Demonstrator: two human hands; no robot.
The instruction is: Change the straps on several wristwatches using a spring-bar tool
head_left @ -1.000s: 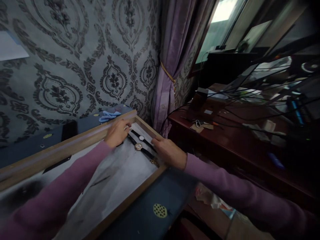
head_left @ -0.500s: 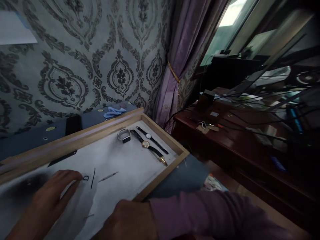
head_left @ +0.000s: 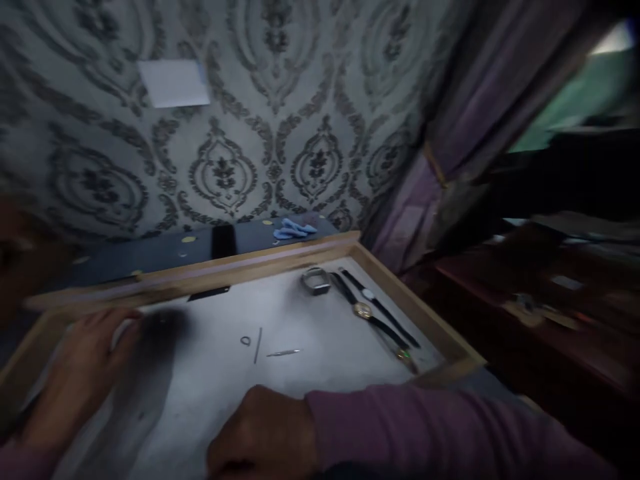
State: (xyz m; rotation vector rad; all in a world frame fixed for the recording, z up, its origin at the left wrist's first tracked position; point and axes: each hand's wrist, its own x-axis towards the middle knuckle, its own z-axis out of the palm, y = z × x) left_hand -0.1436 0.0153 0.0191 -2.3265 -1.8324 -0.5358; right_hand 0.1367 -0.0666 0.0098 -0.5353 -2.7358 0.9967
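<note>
My left hand (head_left: 83,367) is over the left end of a wooden tray (head_left: 260,260) lined with white. Its fingers are loosely curved, a gap shows between thumb and forefinger, and nothing is visible in it. My right hand (head_left: 263,430) is closed at the tray's near side; its fingers face away, so what they hold is hidden. Between the hands and the far edge lie a small black loop (head_left: 245,341), a thin dark strip (head_left: 258,345) and a slim metal double-ended tool (head_left: 284,353). To the right are a square-faced watch (head_left: 316,282), a gold-faced watch (head_left: 363,311) and a thin black-strapped watch (head_left: 368,294).
Behind the tray, a dark phone-like slab (head_left: 223,240) and a crumpled blue cloth (head_left: 294,229) rest on a blue surface. A flat black piece (head_left: 209,293) lies along the tray's back wall. A reddish-brown desk (head_left: 500,287) with small items stands right, beside a purple curtain (head_left: 415,213).
My view has turned left, so the scene sits further right. My left hand has moved left, away from the black loop, which stays by the strip. My right hand remains closed.
</note>
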